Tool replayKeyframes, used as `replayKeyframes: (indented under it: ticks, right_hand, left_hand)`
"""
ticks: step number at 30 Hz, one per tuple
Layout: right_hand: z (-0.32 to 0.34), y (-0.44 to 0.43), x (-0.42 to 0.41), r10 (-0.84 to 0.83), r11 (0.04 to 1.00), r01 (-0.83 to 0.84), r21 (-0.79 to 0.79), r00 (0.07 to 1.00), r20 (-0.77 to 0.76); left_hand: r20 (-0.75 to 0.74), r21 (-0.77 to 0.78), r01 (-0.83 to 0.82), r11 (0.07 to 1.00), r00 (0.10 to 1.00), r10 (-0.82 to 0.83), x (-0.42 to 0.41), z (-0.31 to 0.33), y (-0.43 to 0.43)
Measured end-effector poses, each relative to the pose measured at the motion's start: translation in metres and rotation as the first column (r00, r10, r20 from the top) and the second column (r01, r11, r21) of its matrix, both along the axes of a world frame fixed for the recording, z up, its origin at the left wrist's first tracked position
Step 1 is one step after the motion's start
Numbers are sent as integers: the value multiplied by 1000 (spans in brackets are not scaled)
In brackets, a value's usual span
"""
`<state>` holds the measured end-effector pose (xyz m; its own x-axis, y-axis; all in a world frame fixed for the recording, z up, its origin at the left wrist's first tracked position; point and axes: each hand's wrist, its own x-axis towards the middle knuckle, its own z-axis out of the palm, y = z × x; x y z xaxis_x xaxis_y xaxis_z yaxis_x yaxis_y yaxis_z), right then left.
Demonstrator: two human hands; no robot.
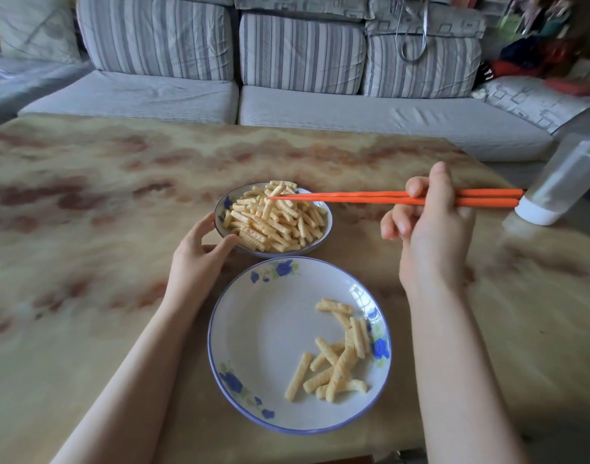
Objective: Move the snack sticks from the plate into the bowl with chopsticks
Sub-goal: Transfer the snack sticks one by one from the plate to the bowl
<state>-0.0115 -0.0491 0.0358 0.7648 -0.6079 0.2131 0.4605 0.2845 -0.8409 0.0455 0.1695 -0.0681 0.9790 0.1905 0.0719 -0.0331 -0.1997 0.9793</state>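
Right hand [431, 229] holds chopsticks [354, 196] out over the bowl [321, 206]; left hand [200, 252] steadies the bowl.
The right hand's fingers and thumb are curled round the orange chopsticks near their thick ends, and the tips lie together at the top of the heap [273, 222] in the bowl; whether they pinch a piece I cannot tell. The left hand cups the bowl's side, thumb and fingers curved against it. The plate [270, 329] lies between the two forearms, just nearer the person than the bowl, and a dozen or so sticks [340, 356] remain on its side towards the right arm. A clear bottle [561, 182] stands on the table [86, 229] beyond the right hand, at the chopsticks' back ends.
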Motion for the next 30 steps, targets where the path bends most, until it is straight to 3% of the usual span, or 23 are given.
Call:
replayKeyframes:
  ticks: [6, 18, 25, 30]
  right_hand:
    - [-18, 11, 17, -31, 997, 25, -72, 995, -94]
    - [-16, 2, 13, 23, 964, -44, -263, 996, -83]
    - [4, -32, -16, 168, 861, -212, -462, 977, -134]
    - [14, -52, -39, 197, 816, -266, -513, 963, -186]
  left_hand:
    - [14, 2, -7, 1000, 1000, 7, 0, 0, 0]
    - [20, 18, -5, 1000, 1000, 4, 2, -2, 1]
    - [40, 27, -2, 1000, 999, 1, 3, -4, 3]
    - [35, 32, -5, 999, 999, 3, 4, -4, 2]
